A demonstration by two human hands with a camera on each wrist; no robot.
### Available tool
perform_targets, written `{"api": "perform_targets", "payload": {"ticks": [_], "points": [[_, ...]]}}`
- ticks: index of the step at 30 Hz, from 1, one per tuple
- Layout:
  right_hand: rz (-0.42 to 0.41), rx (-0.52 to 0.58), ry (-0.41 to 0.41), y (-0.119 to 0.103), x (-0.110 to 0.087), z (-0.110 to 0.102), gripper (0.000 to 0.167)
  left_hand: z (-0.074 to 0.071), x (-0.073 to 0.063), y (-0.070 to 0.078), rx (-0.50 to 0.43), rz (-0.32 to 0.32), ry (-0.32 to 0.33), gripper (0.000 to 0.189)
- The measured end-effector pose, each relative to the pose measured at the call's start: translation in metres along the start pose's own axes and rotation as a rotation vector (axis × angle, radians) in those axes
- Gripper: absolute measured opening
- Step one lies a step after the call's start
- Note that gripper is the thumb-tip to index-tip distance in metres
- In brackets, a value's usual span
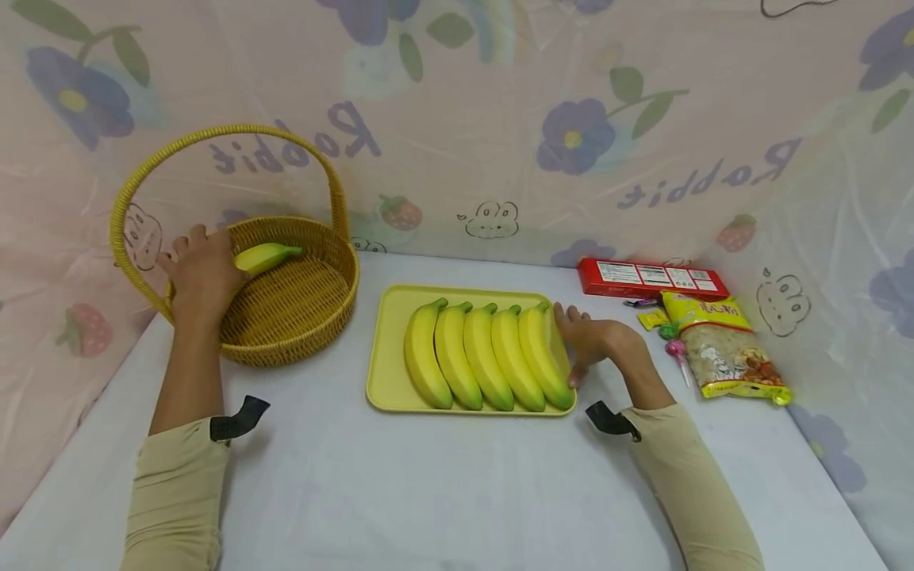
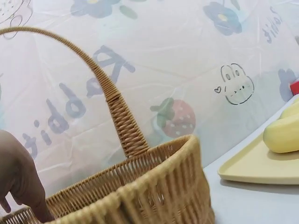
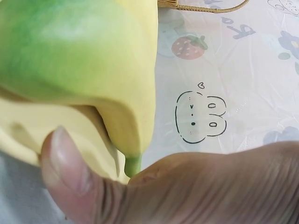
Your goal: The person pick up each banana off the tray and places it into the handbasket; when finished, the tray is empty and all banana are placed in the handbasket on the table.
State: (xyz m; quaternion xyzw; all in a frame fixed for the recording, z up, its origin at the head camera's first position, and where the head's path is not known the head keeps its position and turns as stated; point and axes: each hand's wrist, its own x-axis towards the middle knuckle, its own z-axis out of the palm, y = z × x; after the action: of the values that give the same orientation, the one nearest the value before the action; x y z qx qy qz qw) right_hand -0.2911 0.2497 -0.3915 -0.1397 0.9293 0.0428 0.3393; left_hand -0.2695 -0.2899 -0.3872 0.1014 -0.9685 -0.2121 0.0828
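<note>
My left hand (image 1: 203,274) reaches into the left side of the wicker basket (image 1: 286,353), covering one end of a yellow-green banana (image 1: 264,258) inside it. In the left wrist view the rim hides the fingertips, so I cannot tell whether they grip the banana. Several bananas (image 1: 484,357) lie side by side on a yellow tray (image 1: 389,349). At the tray's right edge rests my right hand (image 1: 589,341), fingers spread beside the outermost banana (image 1: 543,357). In the right wrist view the thumb (image 3: 70,168) stands apart from the green-tipped banana (image 3: 93,56).
The basket's tall handle (image 1: 232,129) arches over its opening. Behind my right hand lie a red box (image 1: 650,277), a snack bag (image 1: 728,349), a pink lollipop (image 1: 675,347) and small wrapped sweets. A patterned curtain (image 1: 457,143) stands behind the white table (image 1: 443,492).
</note>
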Motion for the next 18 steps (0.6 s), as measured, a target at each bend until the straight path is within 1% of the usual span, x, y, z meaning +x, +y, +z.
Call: {"api": "perform_targets", "payload": {"ticks": [3,6,12,14,18], "points": [[0.001,-0.001,0.003,0.0,0.001,0.0,0.139,-0.004,0.0,0.011,0.01,0.008,0.011,0.043],[0.003,0.001,-0.002,0.001,0.001,0.002,0.138,-0.008,-0.001,0.022,0.026,0.023,0.004,0.049],[-0.007,-0.002,-0.01,0.0,0.002,0.003,0.139,-0.015,-0.008,0.041,0.02,0.059,0.009,0.054],[-0.009,-0.017,-0.004,0.0,0.003,0.002,0.138,-0.018,-0.012,0.048,0.015,0.079,0.011,0.056],[-0.004,-0.029,0.003,0.0,0.003,0.001,0.138,-0.025,-0.02,0.065,0.018,0.14,0.011,0.059]]}}
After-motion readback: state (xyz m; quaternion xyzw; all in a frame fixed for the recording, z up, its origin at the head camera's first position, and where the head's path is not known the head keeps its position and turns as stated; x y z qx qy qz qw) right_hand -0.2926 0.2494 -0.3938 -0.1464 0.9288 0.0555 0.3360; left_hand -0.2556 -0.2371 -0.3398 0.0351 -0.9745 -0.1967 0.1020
